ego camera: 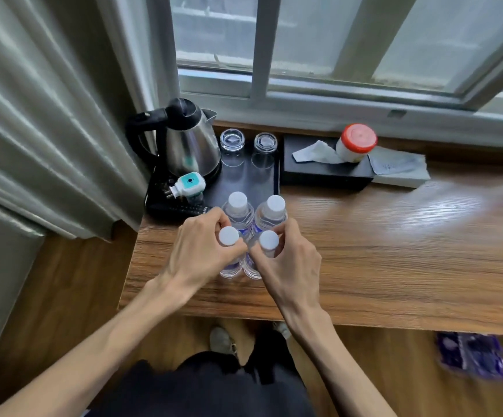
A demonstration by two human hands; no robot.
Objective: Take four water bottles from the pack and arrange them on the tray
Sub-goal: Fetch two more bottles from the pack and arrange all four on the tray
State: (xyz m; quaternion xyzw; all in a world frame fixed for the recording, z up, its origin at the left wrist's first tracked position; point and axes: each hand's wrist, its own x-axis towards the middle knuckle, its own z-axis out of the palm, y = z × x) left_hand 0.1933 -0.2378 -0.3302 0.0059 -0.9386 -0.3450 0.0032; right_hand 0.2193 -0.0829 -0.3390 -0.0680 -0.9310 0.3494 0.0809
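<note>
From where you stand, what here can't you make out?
Head view only:
- Near bottles: the left hand and right hand hide their bodies.
- Tray: its front edge is behind the bottles, so whether the near pair stands on it is unclear.
- Purple pack on the floor: blurred.

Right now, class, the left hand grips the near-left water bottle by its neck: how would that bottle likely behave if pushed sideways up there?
The near-left water bottle is tall and narrow, so a push at the cap would probably tip it rather than slide it. It looks full, so likely heavy for its size. Its thin clear plastic may flex under the left hand.
</note>
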